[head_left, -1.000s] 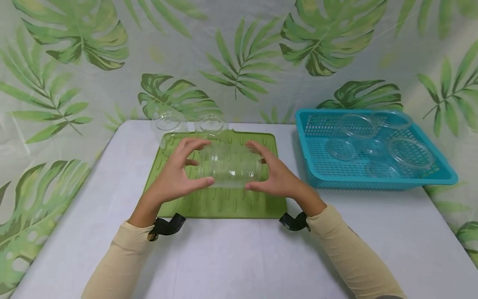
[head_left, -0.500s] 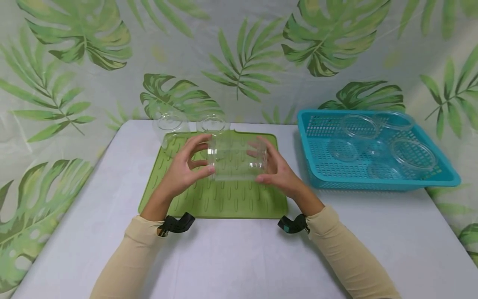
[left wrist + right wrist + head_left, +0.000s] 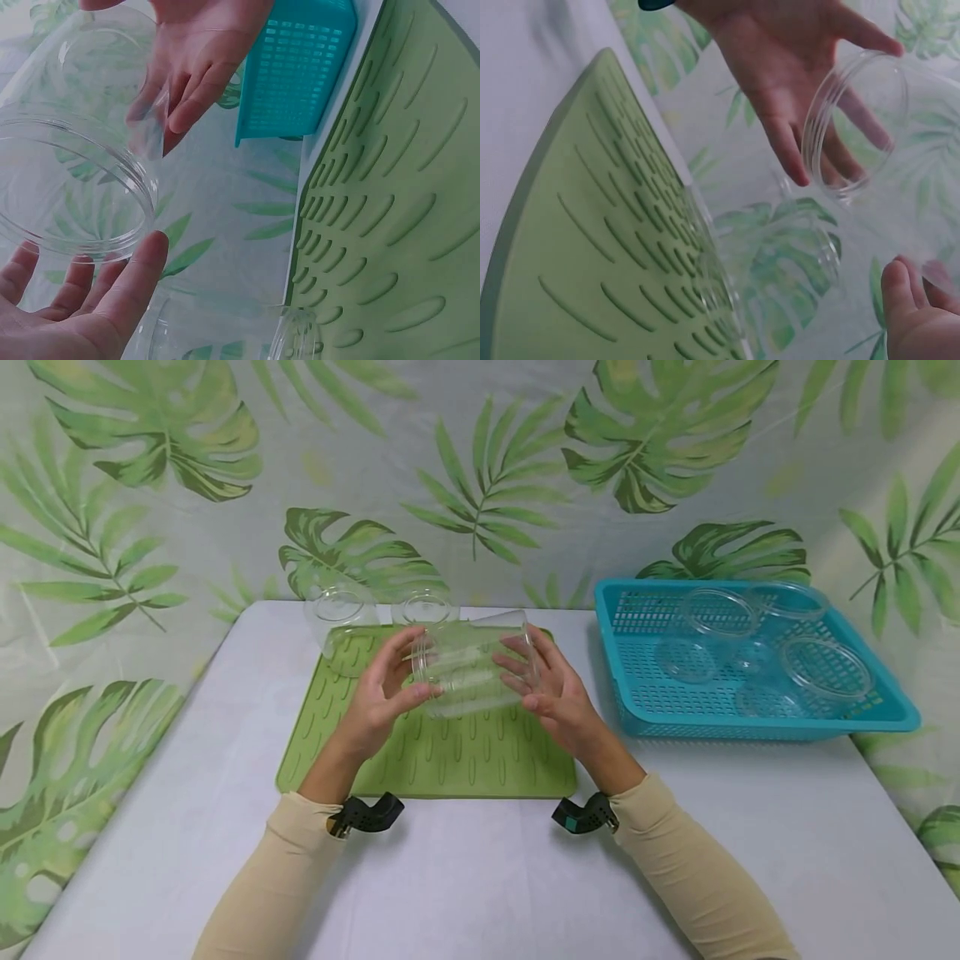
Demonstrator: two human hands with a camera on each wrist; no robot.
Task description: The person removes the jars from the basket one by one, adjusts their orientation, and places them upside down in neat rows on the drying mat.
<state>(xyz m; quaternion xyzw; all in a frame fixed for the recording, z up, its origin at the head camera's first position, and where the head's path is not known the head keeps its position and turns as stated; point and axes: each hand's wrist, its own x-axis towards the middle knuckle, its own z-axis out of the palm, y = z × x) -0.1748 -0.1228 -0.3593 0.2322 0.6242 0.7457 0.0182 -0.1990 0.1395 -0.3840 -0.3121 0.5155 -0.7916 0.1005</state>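
Observation:
A clear, see-through jar lies sideways in the air between my hands, over the green ribbed mat. Its threaded mouth faces left, and its right end is tipped slightly up and away. My left hand grips the mouth end, thumb in front and fingers behind. At the other end my right hand holds the jar's base, its fingers visible through the wall. The left wrist view shows the threaded rim against the left fingertips. In the right wrist view, the left hand spreads around that rim.
Two more clear jars, a left one and a right one, stand at the mat's back left. On the right, a blue plastic basket holds several clear jars. A leaf-print cloth hangs behind the white table.
The jar has gone from level to tilted, its right end raised. My left hand has shifted slightly right, and both hands have closed in on the jar.

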